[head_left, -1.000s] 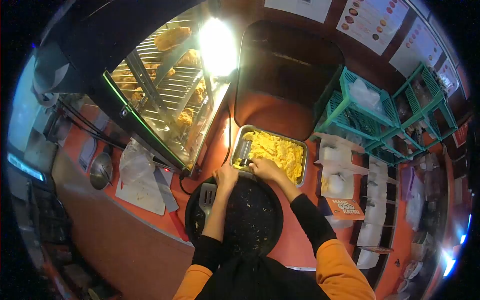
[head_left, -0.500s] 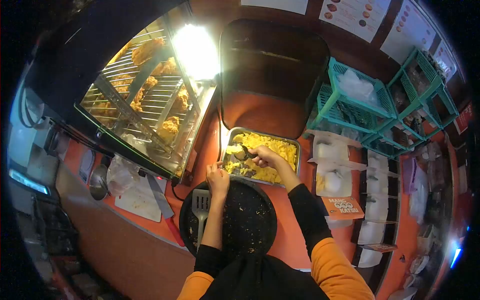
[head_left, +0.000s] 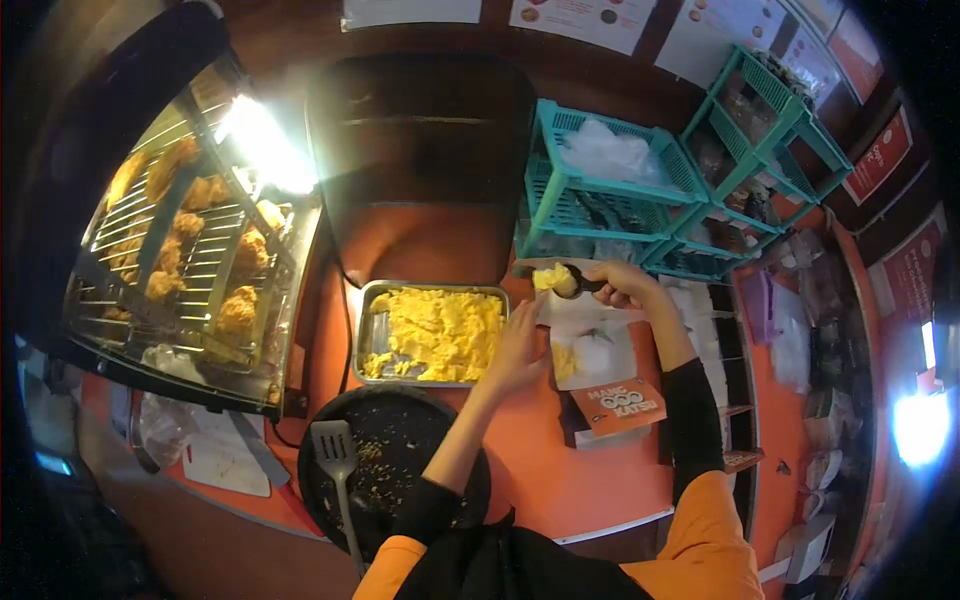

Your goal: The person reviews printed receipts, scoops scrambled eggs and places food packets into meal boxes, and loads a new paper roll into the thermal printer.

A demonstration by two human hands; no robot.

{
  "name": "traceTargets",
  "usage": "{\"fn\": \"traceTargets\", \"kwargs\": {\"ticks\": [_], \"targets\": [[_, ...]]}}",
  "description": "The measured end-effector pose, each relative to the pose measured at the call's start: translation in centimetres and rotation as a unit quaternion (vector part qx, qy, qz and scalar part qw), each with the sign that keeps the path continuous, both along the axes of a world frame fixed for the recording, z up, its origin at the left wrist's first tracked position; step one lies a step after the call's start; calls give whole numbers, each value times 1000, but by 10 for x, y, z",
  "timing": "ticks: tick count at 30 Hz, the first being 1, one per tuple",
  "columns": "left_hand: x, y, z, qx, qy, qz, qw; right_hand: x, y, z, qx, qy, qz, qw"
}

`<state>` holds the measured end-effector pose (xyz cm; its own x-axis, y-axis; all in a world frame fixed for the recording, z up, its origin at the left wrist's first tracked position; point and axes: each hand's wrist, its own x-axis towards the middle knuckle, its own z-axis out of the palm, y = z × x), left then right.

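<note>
since the earlier frame, the right hand (head_left: 622, 286) has gone from the metal tray (head_left: 362, 332) to the open paper box (head_left: 608, 322), bringing the scoop (head_left: 568, 284) along, and the left hand (head_left: 517, 350) has crossed from the tray's near left corner to the gap between tray and box; the whole view has turned as well. the right hand is curled around the scoop's dark handle, and the scoop, loaded with a lump of yellow food (head_left: 547, 279), is over the far left part of the box, just left of the right hand's fingers. the left hand grasps nothing, its fingers loosely stretched beside the box's left edge; whether they touch it, i cannot tell. just left of that hand sits the tray, with more yellow food spread over most of its bottom. within the box, nearer than the right hand, are a white mound (head_left: 596, 354) and some yellow bits, and the box's orange flap (head_left: 618, 404) lies toward the wearer. under the left forearm is a round black pan (head_left: 395, 440) on the red surface (head_left: 560, 490), a slotted spatula (head_left: 335, 450) lying across it. beyond the right hand stand teal baskets (head_left: 548, 200).
</note>
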<state>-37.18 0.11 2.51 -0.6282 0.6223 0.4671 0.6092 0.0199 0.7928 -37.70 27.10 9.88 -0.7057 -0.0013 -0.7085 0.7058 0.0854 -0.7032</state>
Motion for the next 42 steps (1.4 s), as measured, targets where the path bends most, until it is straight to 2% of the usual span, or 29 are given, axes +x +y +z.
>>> {"fn": "traceTargets", "kwargs": {"ticks": [1, 2, 3, 4, 6, 7, 8, 10, 11, 14, 16, 17, 18, 20, 21, 22, 24, 25, 28, 29, 30, 31, 32, 34, 36, 38, 40, 41, 42], "targets": [[2, 22, -8, -21, 5, 13, 1000, -2, 16, -8, 108, 7, -12, 994], [2, 43, -22, -42, 10, 27, 999, -7, 20, -16, 110, 8, -14, 994], [7, 60, -58, -11, -6, 79, 997, -13, 13, -28, 238, 71, 52, 967], [11, 59, -56, -12, -5, 78, 997, -19, 6, -43, 359, 132, 117, 916], [17, 42, -28, -21, -262, 22, 965, -15, -9, -82, 506, 230, 163, 815], [25, 41, -1, -26, -322, 87, 942, -10, -17, -98, 553, 258, 175, 773], [22, 46, -8, -29, -323, 87, 942, -6, -25, -108, 535, 266, 185, 780], [10, 57, -40, -96, -157, 164, 969, 4, -29, -114, 516, 273, 197, 788], [5, 66, -59, -11, -154, 181, 971, 8, -29, -108, 504, 275, 180, 799], [-15, 85, -105, -83, -96, 202, 971, 9, -26, -72, 524, 277, 156, 790], [-24, 89, -115, -102, -145, 158, 971, 6, -22, -52, 540, 251, 264, 759], [-27, 90, -119, -120, -190, 110, 968, 1, -28, -48, 514, 247, 288, 769], [-29, 92, -123, -121, -190, 113, 968, -2, -25, -64, 512, 250, 290, 769], [-32, 93, -126, -206, -247, 83, 943, -12, -27, -86, 526, 321, 334, 713], [-35, 91, -124, -194, -253, 35, 947, -21, -22, -80, 509, 218, 352, 755], [-36, 90, -123, -192, -253, 42, 947, -24, -18, -76, 507, 222, 357, 752], [-30, 96, -137, -188, -248, 56, 949, -22, -19, -65, 501, 320, 283, 753], [-30, 99, -147, -210, -225, 62, 949, -20, -23, -81, 518, 221, 344, 752], [-28, 101, -153, -169, -244, 125, 947, -13, -44, -50, 557, 213, 335, 729], [-22, 81, -114, -77, -228, 122, 963, -14, -59, -30, 547, 225, 353, 725], [-13, 57, -75, 48, -189, 142, 970, -14, -75, -7, 551, 249, 295, 740], [-8, 31, -70, 46, -198, 180, 962, -16, -91, 2, 553, 268, 230, 755], [-2, 4, -67, 47, -203, 212, 955, -22, -115, -2, 545, 275, 235, 756], [0, -66, -34, 98, -193, 297, 930, -34, -182, -7, 414, 294, 238, 828], [-12, -136, -30, -27, -92, 423, 901, -57, -242, -55, 439, 333, 268, 790], [-24, -183, -6, -194, -74, 515, 832, -80, -299, -91, 472, 339, 200, 789], [-46, -218, -43, -233, -58, 509, 827, -100, -339, -118, 517, 327, 144, 778], [-55, -230, -66, -272, -64, 499, 820, -112, -355, -147, 594, 353, 105, 716], [-64, -240, -83, -308, -82, 458, 830, -122, -368, -170, 644, 343, 70, 681]]}}
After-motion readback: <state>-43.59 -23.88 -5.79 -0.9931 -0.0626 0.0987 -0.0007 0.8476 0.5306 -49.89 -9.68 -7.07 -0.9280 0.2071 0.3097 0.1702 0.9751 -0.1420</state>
